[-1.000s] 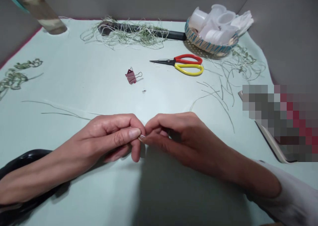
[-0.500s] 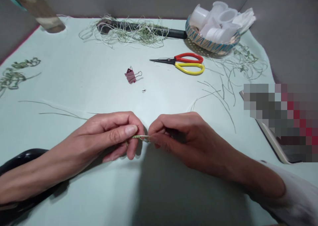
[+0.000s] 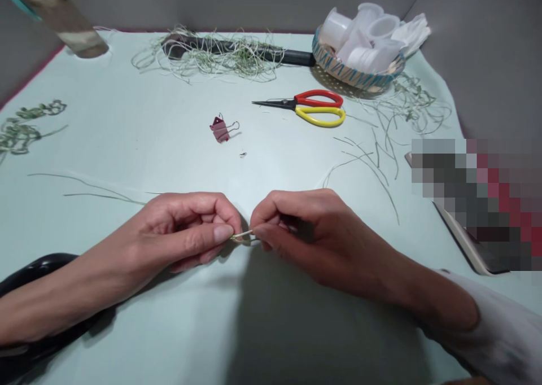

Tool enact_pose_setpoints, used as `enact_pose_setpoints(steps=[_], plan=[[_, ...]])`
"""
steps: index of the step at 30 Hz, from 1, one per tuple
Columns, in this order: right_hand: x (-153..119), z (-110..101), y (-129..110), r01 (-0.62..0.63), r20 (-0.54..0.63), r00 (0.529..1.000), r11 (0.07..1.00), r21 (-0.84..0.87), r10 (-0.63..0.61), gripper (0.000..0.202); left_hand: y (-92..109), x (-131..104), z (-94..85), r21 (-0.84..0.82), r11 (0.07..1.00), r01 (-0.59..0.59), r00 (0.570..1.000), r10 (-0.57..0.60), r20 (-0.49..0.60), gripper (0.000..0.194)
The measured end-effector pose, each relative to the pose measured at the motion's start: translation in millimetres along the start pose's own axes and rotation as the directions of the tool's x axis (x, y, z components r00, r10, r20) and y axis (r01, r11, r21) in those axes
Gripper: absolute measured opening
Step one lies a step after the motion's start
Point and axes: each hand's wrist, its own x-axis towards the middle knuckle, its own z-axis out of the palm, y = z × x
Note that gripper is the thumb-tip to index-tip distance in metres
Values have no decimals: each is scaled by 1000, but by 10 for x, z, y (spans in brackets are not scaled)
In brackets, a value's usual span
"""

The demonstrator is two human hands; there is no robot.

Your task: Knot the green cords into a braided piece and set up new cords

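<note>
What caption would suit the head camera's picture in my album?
Two bare hands, left and right, pinching thin cord below a binder clip and scissors.

Between the binder clip and the scissors lay a bare strip of tabletop where a hand could pass, and open surface ran left from the clip toward the green tangle. Along the back, the thread-covered black bar and the basket touched or nearly touched, blocking that side.
</note>
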Motion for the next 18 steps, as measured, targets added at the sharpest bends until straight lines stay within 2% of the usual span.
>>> enact_pose_setpoints(steps=[5, 7, 13, 18], plan=[[-18, 20, -1, 7, 10, 1000, 1000, 15, -7, 13, 27, -38, 36, 20, 998, 67, 989, -63, -131, 29], [-23, 18, -4, 12, 28, 1000, 1000, 2, -12, 13, 39, -44, 54, 46, 997, 62, 988, -55, -141, 30], [-22, 5, 13, 139, 9, 990, 976, -167, -140, 18, 41, -22, 60, 44, 997, 55, 993, -50, -108, 29], [-50, 2, 41, 172, 61, 985, 969, -179, -163, 18, -25, 24, 31, 38, 999, 28, 999, -29, 18, 27]])
